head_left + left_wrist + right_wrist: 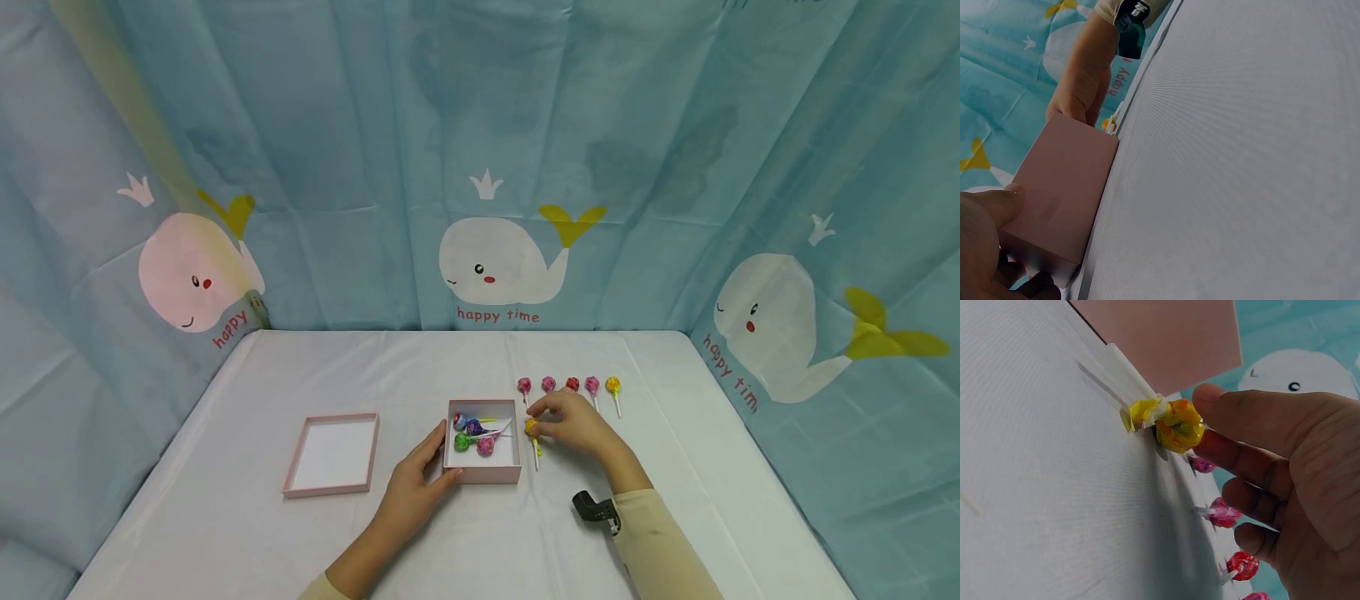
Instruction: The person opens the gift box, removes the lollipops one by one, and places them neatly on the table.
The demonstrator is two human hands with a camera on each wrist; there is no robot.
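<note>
A small pink box (487, 475) stands uncovered on the table, its white inside holding several wrapped lollipops, among them a green one (462, 442) and a pink one (486, 447). My left hand (414, 487) grips the box at its left front corner, with the thumb (1007, 203) against one wall and the fingers bent round another. Just right of the box, my right hand (573, 425) pinches a yellow lollipop (1179, 427) by its wrapped head between thumb and index finger. Its white stick (1129, 369) points toward the table's front edge; the other fingers are loosely bent.
Behind my right hand runs a row of lollipops, with a yellow one (613, 384) at the right end and a red one (572, 383) mid-row. The pink-rimmed lid (332, 492) lies left of the box. A curtain (345, 250) with whales borders the white table (225, 533).
</note>
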